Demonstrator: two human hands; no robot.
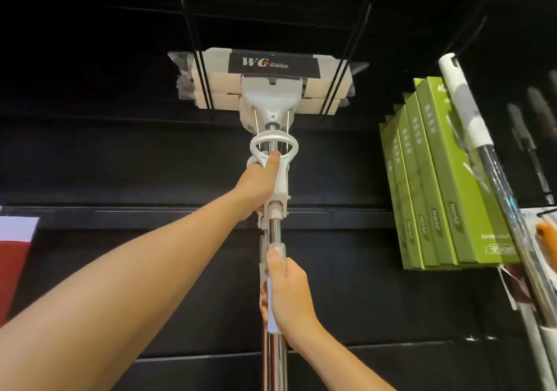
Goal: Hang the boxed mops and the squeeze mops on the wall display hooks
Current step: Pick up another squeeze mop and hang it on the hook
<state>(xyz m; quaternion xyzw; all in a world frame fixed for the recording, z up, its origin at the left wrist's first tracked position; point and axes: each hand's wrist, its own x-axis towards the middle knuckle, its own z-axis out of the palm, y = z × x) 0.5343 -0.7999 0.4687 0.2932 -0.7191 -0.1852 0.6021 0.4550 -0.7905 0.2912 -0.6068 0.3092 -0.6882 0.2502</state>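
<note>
With both arms stretched upward, the left hand (261, 179) grips the squeeze mop (272, 110) lever, the right hand (287, 294) clasps its pole below.

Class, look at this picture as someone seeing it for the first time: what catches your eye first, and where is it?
At centre, a squeeze mop is raised against the dark wall, its pale sponge head sitting between black wire hooks. The left hand grips its white lever and the right hand the metal pole below. At right hangs a row of green boxes.
</note>
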